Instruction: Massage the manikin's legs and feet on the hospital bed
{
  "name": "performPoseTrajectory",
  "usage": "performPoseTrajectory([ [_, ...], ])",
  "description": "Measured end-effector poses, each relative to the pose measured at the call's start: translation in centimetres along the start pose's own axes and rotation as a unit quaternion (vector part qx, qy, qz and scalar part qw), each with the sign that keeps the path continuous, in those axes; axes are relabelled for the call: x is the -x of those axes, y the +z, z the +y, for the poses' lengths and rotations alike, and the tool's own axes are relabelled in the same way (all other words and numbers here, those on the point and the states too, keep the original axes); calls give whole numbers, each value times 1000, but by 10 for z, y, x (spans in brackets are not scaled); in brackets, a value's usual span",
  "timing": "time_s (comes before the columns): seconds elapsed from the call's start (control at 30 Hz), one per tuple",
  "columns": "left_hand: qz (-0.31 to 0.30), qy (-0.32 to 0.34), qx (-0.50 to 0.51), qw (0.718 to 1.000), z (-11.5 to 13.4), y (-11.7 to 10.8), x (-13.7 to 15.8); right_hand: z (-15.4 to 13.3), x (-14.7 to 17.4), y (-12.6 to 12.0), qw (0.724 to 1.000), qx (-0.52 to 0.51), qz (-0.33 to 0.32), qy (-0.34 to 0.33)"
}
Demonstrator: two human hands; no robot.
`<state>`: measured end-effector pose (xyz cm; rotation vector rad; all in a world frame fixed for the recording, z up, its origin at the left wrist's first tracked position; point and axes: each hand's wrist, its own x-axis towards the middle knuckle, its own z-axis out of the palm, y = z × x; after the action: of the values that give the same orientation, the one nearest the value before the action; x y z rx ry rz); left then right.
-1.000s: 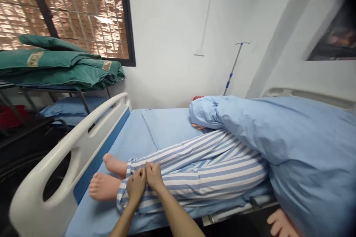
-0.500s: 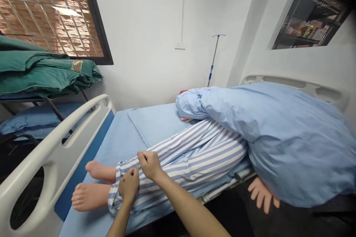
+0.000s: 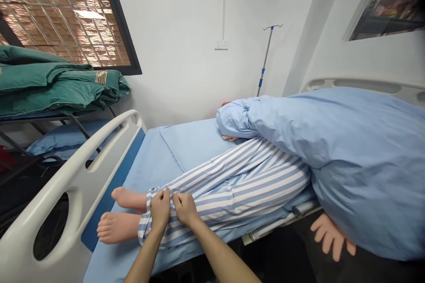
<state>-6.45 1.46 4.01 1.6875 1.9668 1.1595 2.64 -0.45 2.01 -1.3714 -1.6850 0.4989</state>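
A manikin lies on the bed in blue-and-white striped trousers (image 3: 245,192). Its bare feet (image 3: 119,228) point toward the footboard. Over the trouser legs near the ankles, my left hand (image 3: 160,208) is closed in a fist, thumb side up. Just right of it, almost touching, my right hand (image 3: 186,208) makes a similar fist. No object shows in either hand, and the cloth around them does not look pulled. Whether the undersides of the fists touch the trousers is hidden. A blue quilt (image 3: 348,159) covers the manikin's upper body, with one manikin hand (image 3: 332,235) sticking out below.
The bed's white footboard (image 3: 78,179) rises on the left. Behind it, green folded bedding (image 3: 63,90) lies on a rack beneath a barred window (image 3: 66,13). An IV pole (image 3: 265,62) stands by the wall beyond the bed. The headboard (image 3: 358,84) is at the right.
My right fist has come down toward me and my left fist has moved slightly away, so they are now level and closer together. The view has shifted a little to the left.
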Motion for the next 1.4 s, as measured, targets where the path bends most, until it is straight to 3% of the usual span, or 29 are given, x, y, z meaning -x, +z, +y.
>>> performPoseTrajectory([
  [0.17, 19, -14, 84, 996, 10, 8, 7, 2, 0, 0, 998, -58, 21, 29],
  [0.33, -24, -33, -70, 997, -8, 27, 31, 5, -2, 3, 994, -88, 42, 54],
  [0.47, -49, -37, -100, 993, -9, 28, 31, -2, -7, -5, 993, -89, 37, 64],
  [0.63, -74, -52, -154, 984, -1, 26, 30, -22, -12, -35, 996, -80, 29, -1],
  [0.73, -62, -33, -169, 983, 0, 28, 33, -16, -12, -45, 998, -50, 35, -9],
  [1.0, -51, -5, -104, 993, 0, 28, 30, 20, 2, -30, 997, 69, 20, 23],
  [1.13, -17, 39, -12, 999, 33, 19, 17, 21, -1, -30, 999, 27, 36, 24],
  [1.23, 11, 36, 63, 997, 55, 25, 18, 22, -3, -33, 997, -26, 65, 41],
  [1.3, -1, 11, 89, 996, 55, 36, 24, 24, -2, -34, 993, -58, 87, 55],
  [1.4, -36, 0, 40, 999, 40, 54, 36, 25, -1, -33, 988, -90, 104, 70],
])
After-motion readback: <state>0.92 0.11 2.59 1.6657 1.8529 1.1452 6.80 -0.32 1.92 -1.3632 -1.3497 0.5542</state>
